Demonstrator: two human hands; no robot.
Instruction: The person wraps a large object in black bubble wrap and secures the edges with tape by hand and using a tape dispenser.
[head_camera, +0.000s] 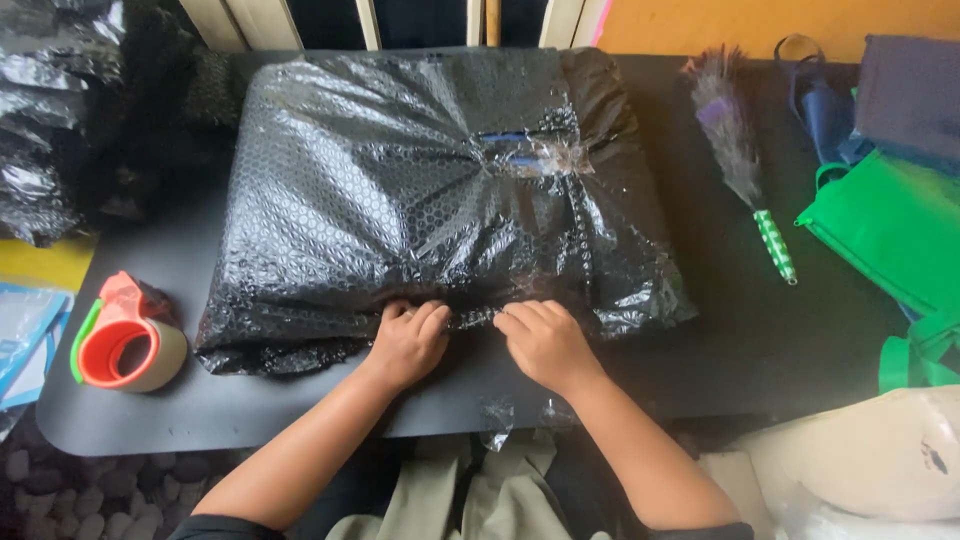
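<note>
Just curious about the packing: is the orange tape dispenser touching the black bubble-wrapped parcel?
Apart. The head view shows bare dark table between the tape dispenser and the near-left corner of the parcel.

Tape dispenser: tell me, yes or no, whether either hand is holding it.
No: the tape dispenser sits alone on the table's left side, while the left hand and right hand press on the black bubble-wrapped parcel.

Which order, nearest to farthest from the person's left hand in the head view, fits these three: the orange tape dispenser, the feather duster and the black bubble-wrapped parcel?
From the left hand:
1. Black bubble-wrapped parcel: touching the fingers, directly ahead.
2. Orange tape dispenser: on the table's left side, beside the parcel's corner.
3. Feather duster: far right of the parcel, near the green bags.
</note>
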